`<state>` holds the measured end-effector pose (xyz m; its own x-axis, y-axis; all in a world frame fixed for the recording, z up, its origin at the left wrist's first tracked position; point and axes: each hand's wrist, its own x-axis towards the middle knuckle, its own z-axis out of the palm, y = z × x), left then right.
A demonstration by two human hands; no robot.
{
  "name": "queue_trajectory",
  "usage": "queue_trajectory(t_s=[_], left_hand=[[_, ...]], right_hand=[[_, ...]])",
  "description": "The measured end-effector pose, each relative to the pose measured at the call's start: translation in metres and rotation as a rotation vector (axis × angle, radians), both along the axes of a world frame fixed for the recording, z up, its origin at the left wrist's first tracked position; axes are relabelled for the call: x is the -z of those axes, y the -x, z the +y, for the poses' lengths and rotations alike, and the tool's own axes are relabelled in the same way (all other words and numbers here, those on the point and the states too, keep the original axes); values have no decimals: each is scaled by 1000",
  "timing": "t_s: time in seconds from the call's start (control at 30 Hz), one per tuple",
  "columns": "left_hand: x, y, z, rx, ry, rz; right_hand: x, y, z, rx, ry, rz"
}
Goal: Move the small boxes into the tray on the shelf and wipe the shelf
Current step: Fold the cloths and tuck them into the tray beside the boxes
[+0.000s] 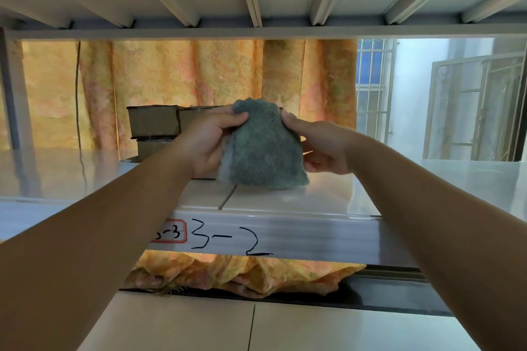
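1. Two bare forearms (pixel 85 236) reach over the shelf (pixel 285 202) edge marked "3-2".
2. The left grip (pixel 205 142) and right grip (pixel 319 148) each pinch a top corner of the cloth (pixel 265 148), fingers curled round it.
3. The cloth hangs upright over the shelf, long axis vertical, lower edge near the shelf top.
4. It is grey-green and fluffy, paler along its left edge.
5. Brown boxes (pixel 154 121) stand stacked behind it.
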<state>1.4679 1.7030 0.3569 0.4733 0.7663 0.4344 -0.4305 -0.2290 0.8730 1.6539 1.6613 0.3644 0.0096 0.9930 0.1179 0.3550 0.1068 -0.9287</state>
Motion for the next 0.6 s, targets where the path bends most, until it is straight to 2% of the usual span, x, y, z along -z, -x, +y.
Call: queue_trajectory(t_s=[0.07,0.2,0.27,0.33,0.4,0.5,0.6], left_hand=[[-2,4,1,7,12,-47],[-2,8,8,-97,-18,-36],[-2,6,9,-26,22,-84],[-2,5,8,120,53,-127],[0,4,7,176,35,-72],[2,3,8,200,57,41],[2,4,10,263,121,72]], right_hand=[[-2,-3,-1,-157,81,113],[-3,-3,-7,-367,131,138],[-4,-3,-7,-354,87,283],[-6,-4,-6,-338,23,520],[-8,-5,-7,-359,-44,672],[-10,-5,-9,-479,-145,787],[-10,-3,-11,-594,-197,737]])
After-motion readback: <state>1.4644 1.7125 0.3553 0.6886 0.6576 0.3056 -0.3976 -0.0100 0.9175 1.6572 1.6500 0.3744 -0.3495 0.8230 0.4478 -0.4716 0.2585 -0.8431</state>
